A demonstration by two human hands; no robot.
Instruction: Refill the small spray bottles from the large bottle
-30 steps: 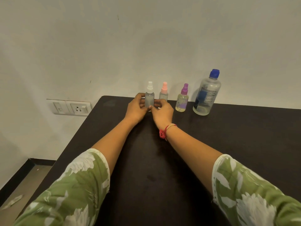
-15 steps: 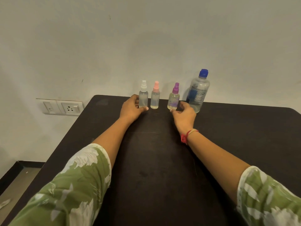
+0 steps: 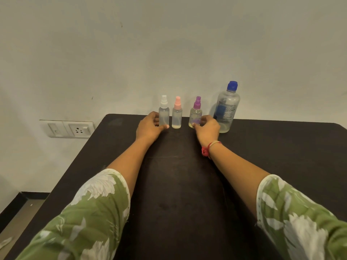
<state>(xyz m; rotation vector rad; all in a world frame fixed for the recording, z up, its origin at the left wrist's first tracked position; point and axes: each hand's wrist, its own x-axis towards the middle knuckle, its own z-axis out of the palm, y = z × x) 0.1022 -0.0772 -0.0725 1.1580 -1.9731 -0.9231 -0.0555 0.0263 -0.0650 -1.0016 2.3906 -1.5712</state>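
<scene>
All positions are referenced to the large bottle. It stands upright with its blue cap on, at the back edge of the table against the wall.

Left hand: farthest left of the large bottle. Fingers are curled round the lower body of the white-capped spray bottle, thumb across its front at the base. Bottle is upright on the table.

Pink-capped spray bottle: next one toward the large bottle, just beside the white one. No hand is on it. There's a thin pale layer of liquid at the bottom.

Purple-capped spray bottle: the small one nearest the large bottle, with a gap between them. Right hand sits in front of that gap, fingers wrapped round the bottle's base, thumb tip on its front. Also upright on the table.

I can't read the fill level in the white one through its frosted wall.

My read: this is the setup step. All spray heads are on, nothing is open, and no pouring has been done.

How I'd run it:
- Work one small bottle at a time, not two. Let go of one and pull the other forward, well clear of the large bottle and the row.
- Grip low on the body. These are light and top-heavy and tip easily.
- Hold the body with one hand and unscrew the spray head with the other. Lift the head straight up so the dip tube clears the neck.
- Uncap the large bottle only once a small neck is open.
- The necks are narrow, so rest the lip of the large bottle close to the neck and pour a thin stream.
- Stop below the neck so the dip tube doesn't push liquid out.
</scene>
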